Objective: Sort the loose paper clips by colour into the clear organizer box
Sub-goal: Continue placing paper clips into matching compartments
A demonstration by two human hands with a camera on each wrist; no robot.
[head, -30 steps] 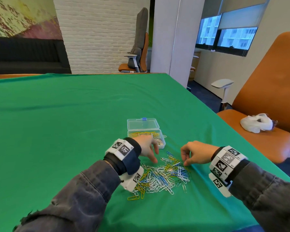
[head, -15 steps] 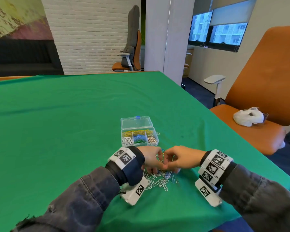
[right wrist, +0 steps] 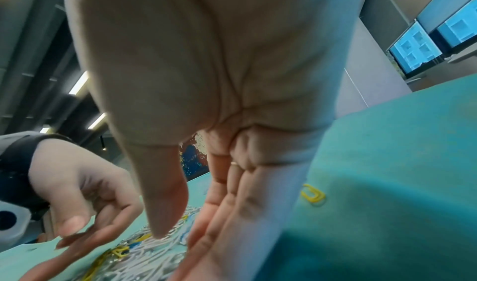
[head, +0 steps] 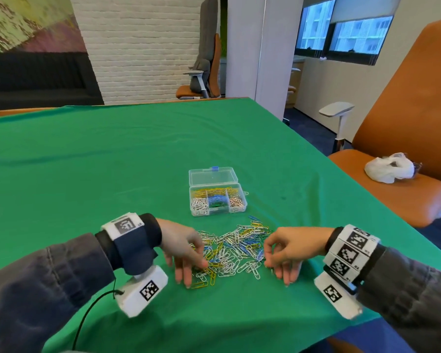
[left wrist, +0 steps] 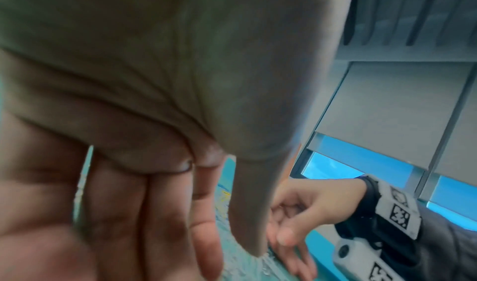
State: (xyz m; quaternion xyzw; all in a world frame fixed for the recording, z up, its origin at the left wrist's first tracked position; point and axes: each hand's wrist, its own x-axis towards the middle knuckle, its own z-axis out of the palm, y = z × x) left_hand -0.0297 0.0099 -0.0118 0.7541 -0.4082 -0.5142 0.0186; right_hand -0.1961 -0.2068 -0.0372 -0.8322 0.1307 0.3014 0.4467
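Observation:
A heap of loose paper clips [head: 233,250], white, yellow, blue and green, lies on the green cloth in the head view. Just beyond it stands the clear organizer box [head: 218,200], its lid [head: 213,175] folded back and its compartments holding sorted clips. My left hand [head: 191,271] has straight fingers touching the heap's left edge. My right hand [head: 278,268] touches the cloth at the heap's right edge, fingers pointing down and nothing visibly held. The right wrist view shows the heap [right wrist: 144,255] between both hands and one yellow clip [right wrist: 312,195] lying apart.
The green cloth [head: 112,161] covers the whole table, and its near edge runs just behind my wrists. An orange chair [head: 405,123] stands at the right with a white plastic bag [head: 390,168] on its seat.
Half a second ago my hands met over the heap; now they have drawn apart to its left and right edges. A second ago my left hand was by the box.

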